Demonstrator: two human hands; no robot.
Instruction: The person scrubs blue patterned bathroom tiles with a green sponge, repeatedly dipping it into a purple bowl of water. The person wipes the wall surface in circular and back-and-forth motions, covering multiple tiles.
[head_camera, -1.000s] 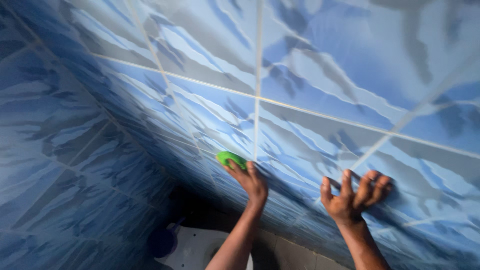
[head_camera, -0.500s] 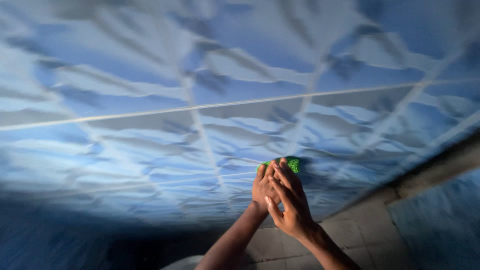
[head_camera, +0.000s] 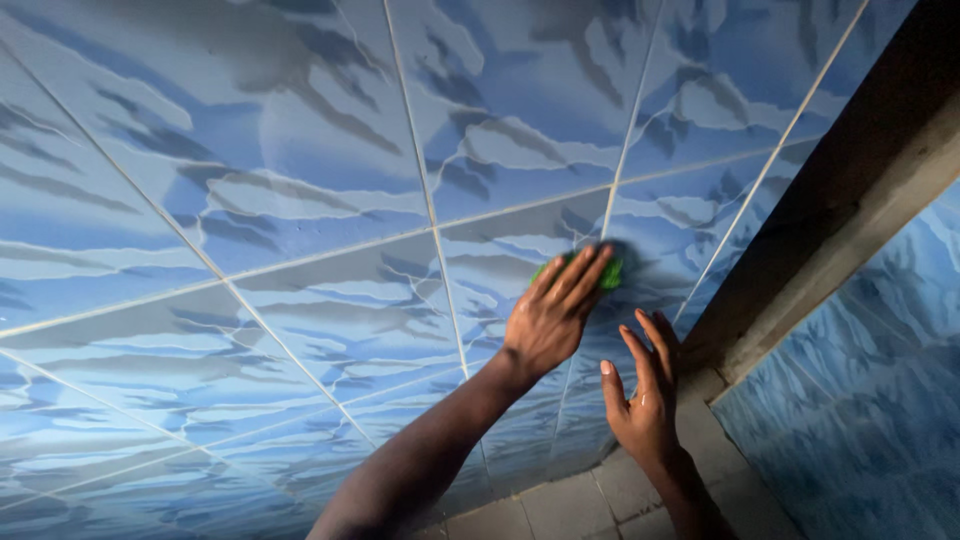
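Blue tile (head_camera: 300, 200), glossy and streaked with grey and white, crossed by pale grout lines (head_camera: 430, 225), filling everything from nine o'clock across to one o'clock. Hard, smooth and probably slick underfoot of a palm, so nothing there to grip, only to press against.

Near the centre, left hand (head_camera: 550, 315) flat with fingers stretched toward one o'clock, pinning a green sponge (head_camera: 608, 272) against the wall just beside a grout crossing. Only a sliver of green showing past the fingertips, at roughly twelve o'clock from the wrist. Likely light, soft and squashy, perhaps wet and a little slippery; best held as here, under a spread palm with fingers over the back, rather than pinched at an edge.

Just below at five o'clock, right hand (head_camera: 640, 400) open, fingers loosely curled, holding nothing, apart from the left and close to the wall; touching or not, cannot tell.

Farther right, dark wooden frame (head_camera: 850, 190) slanting up toward one o'clock, more blue tiling beyond, grey floor slabs (head_camera: 560, 510) at six o'clock.
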